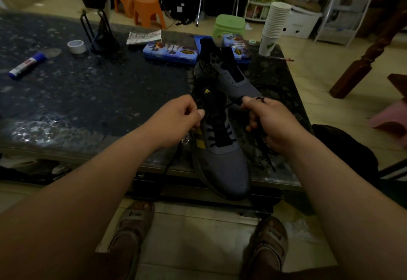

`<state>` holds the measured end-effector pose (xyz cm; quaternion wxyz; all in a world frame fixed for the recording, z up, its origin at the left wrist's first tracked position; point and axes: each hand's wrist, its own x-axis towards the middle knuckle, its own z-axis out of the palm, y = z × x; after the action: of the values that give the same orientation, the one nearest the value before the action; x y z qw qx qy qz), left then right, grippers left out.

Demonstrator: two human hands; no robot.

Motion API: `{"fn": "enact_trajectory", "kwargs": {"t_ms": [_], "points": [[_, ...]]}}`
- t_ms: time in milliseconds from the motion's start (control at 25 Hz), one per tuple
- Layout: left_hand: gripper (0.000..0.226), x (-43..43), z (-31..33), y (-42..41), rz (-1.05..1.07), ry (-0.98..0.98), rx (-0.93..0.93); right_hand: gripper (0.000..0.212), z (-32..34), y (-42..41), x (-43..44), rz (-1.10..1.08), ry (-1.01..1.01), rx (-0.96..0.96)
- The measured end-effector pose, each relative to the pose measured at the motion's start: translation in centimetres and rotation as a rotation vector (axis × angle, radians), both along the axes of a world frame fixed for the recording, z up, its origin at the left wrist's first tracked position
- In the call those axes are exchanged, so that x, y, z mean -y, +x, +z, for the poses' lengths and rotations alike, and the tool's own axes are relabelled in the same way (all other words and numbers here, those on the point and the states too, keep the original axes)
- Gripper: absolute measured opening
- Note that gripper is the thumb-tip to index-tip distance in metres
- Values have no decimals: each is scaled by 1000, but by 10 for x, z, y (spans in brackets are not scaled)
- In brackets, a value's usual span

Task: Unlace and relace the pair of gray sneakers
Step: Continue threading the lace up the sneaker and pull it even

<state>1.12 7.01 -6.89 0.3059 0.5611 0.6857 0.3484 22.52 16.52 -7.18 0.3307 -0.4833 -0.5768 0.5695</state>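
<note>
A home living room: dark stone coffee table (88, 94); plastic stools (147, 11); tiled floor (319, 64); stacked paper cups (275, 24).

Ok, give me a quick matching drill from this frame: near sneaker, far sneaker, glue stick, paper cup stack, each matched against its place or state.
Things:
1. near sneaker
2. far sneaker
3. glue stick
4. paper cup stack

Places or states:
A. lying at the table's left side
B. eyelets bare, no lace threaded
C. standing at the table's far right corner
D. lower eyelets laced in black, toe over the near table edge, lace held by both hands

Pairs: 1-D, 2-B, 3-A, 4-C. The left hand and right hand each pinch a lace end.
</note>
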Motion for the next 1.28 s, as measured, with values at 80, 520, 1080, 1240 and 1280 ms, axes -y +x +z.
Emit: {"fn": "enact_trajectory", "kwargs": {"t_ms": [80,520,1080,1240,1280], "points": [[20,-5,-1,-1,3,55,-12,16,0,2,9,234,2,129],[18,-4,-9,-2,114,120,201,16,-9,-6,11,408,-38,189],[42,-4,2,14,127,396,-462,47,38,10,-1,-61,96,95],[24,-2,31,68,-23,371,-106,40,51,-8,11,16,-4,-216],[21,-3,30,76,-24,327,-24,33,50,-9,13,33,48,-176]]}}
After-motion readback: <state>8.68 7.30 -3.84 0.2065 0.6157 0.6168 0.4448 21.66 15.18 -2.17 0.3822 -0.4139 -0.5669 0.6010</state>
